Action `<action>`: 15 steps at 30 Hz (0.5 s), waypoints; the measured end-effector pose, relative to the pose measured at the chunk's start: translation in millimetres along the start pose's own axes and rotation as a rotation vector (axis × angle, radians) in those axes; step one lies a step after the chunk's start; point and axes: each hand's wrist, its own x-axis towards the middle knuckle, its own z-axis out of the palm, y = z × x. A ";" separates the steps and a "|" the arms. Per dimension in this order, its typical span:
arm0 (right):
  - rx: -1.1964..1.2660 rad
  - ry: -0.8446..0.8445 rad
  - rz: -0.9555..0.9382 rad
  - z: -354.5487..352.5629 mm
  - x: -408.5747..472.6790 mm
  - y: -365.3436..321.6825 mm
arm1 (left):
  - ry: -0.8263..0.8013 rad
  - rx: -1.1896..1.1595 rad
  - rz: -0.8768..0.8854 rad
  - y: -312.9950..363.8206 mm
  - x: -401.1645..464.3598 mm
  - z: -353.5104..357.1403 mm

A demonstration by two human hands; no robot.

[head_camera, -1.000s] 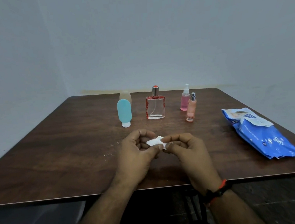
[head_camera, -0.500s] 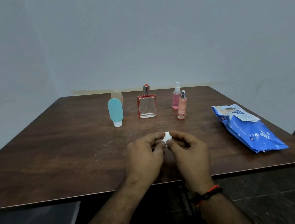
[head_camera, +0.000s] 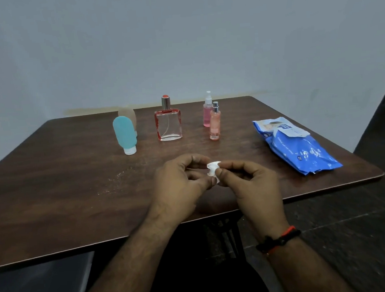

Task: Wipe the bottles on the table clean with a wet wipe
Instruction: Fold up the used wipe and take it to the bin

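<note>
A small crumpled white wet wipe (head_camera: pixel 213 170) is pinched between my left hand (head_camera: pixel 181 188) and my right hand (head_camera: pixel 252 185), just above the table's near middle. Behind them stand the bottles in a row: a turquoise squeeze tube (head_camera: pixel 125 135) on its white cap, a beige tube (head_camera: pixel 128 115) half hidden behind it, a clear red-edged perfume bottle (head_camera: pixel 168 124), a pink spray bottle (head_camera: pixel 208 113) and a peach spray bottle (head_camera: pixel 215 123) in front of it.
A blue pack of wet wipes (head_camera: pixel 298 147) lies on the right of the dark wooden table (head_camera: pixel 52 191). A grey wall rises behind the table's far edge. A dark floor lies to the right.
Both hands have bunched the wipe from a flatter strip into a small wad held at the fingertips. The view has shifted, so the bottles sit further left and further off.
</note>
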 end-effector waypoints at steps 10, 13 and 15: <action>0.077 0.004 0.001 -57.1 -20.3 -1.8 | -0.188 -0.221 -0.015 13.6 -14.6 36.7; 0.067 0.024 0.013 -79.0 -27.0 2.0 | -0.243 -0.245 -0.025 11.9 -19.9 56.9; 0.051 0.047 0.031 -95.4 -32.2 5.9 | -0.287 -0.262 -0.029 9.4 -23.3 72.1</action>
